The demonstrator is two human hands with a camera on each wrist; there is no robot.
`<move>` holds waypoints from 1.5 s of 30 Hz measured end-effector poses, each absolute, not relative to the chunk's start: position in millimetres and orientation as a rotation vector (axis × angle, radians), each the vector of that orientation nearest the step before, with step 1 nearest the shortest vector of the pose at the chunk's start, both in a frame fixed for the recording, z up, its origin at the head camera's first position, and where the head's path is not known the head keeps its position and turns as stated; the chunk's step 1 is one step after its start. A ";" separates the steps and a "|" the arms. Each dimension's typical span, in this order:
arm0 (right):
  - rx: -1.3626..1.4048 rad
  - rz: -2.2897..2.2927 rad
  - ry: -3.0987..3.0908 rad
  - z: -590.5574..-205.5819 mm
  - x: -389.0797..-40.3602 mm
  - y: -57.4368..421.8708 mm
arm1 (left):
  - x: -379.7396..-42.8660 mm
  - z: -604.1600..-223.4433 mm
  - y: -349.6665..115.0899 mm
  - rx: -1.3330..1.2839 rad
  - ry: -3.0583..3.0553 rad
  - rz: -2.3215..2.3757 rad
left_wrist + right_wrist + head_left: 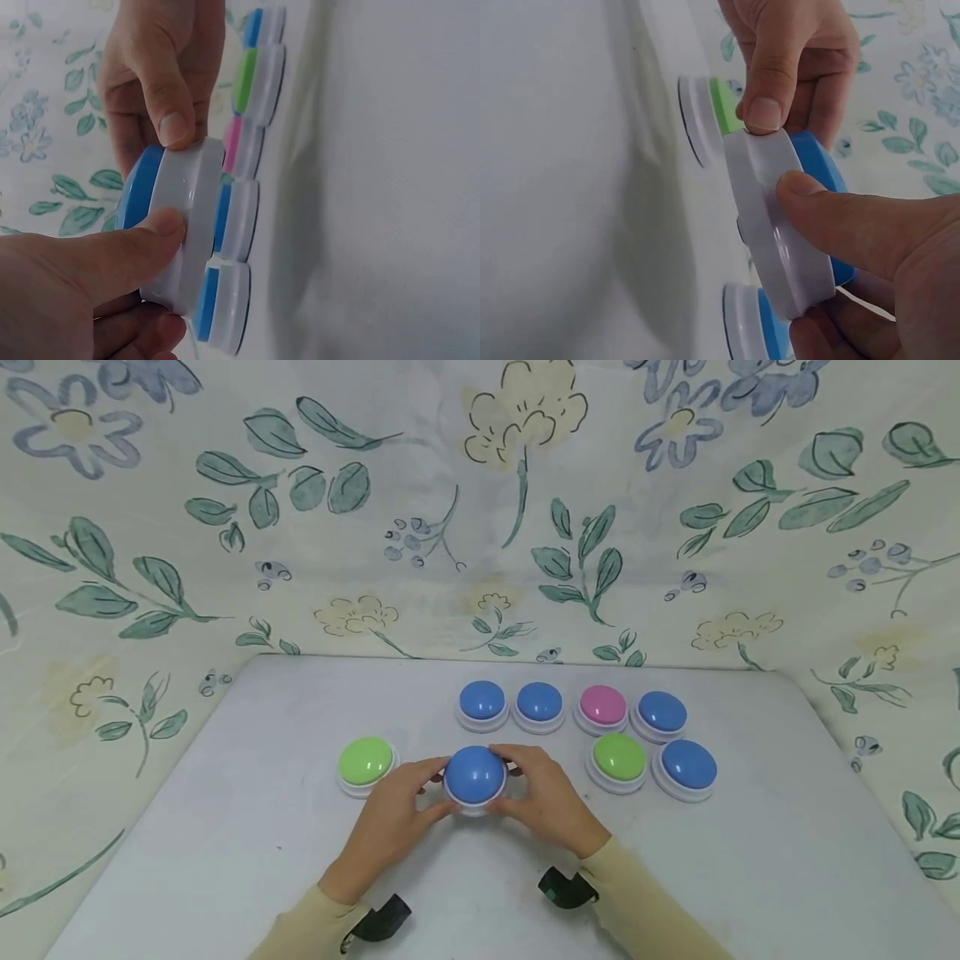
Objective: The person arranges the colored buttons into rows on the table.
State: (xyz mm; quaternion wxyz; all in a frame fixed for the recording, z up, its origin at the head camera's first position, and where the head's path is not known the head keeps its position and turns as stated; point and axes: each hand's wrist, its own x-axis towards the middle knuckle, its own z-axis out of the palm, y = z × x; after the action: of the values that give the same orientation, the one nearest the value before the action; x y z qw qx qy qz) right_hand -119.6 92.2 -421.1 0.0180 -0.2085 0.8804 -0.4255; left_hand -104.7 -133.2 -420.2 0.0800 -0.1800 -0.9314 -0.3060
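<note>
A blue push button [474,775] with a white round base is held between both hands, raised off the table. My left hand [397,806] grips its left side, the thumb on the white rim and the other fingers curled behind. On the opposite side my right hand [546,795] pinches the same base with thumb and fingers. In the left wrist view the white base [184,225] faces the table side and the blue dome [140,187] points away from it. Just left of my left hand sits a green button [365,762].
Behind the hands stand two blue buttons [482,702], a pink button [602,705] and another blue button [662,713]. A second green button [618,758] and a blue button [688,767] lie to the right on the white table [247,793]. Floral cloth [420,527] hangs behind.
</note>
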 end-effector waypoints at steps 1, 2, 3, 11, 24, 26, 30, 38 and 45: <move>-0.642 -1.318 2.737 -420.3 -120.0 93.4 | -104.8 -419.3 -131.6 -0.539 -2.784 -0.914; -0.634 -1.313 2.740 -419.6 -120.6 94.6 | -105.0 -418.5 -130.0 -0.539 -2.783 -0.913; -0.626 -1.307 2.744 -418.9 -121.3 95.8 | -105.3 -417.6 -128.4 -0.539 -2.783 -0.913; -0.558 -1.313 2.765 -413.6 -124.7 107.3 | -110.4 -410.1 -112.1 -0.532 -2.817 -0.898; -0.598 -1.293 2.813 -412.0 -131.7 124.8 | -122.5 -400.6 -89.8 -0.538 -2.855 -0.883; -0.606 -1.295 2.814 -411.5 -132.7 127.0 | -125.6 -399.4 -86.9 -0.552 -2.859 -0.879; -0.610 -1.282 2.819 -411.0 -135.2 130.5 | -131.1 -396.8 -81.5 -0.571 -2.873 -0.882; -0.565 -1.257 2.847 -411.2 -140.0 137.5 | -139.9 -397.1 -72.6 -0.596 -2.877 -0.887; -0.522 -1.232 2.865 -412.5 -143.7 142.5 | -144.4 -396.1 -63.1 -0.580 -2.895 -0.903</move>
State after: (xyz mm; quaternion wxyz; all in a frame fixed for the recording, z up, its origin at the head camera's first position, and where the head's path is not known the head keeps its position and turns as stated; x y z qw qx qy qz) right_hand -143.7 142.5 -412.5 -0.0102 -0.1651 0.9060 -0.3896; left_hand -144.4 -63.1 -396.1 0.0270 -0.1877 -0.9373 -0.2925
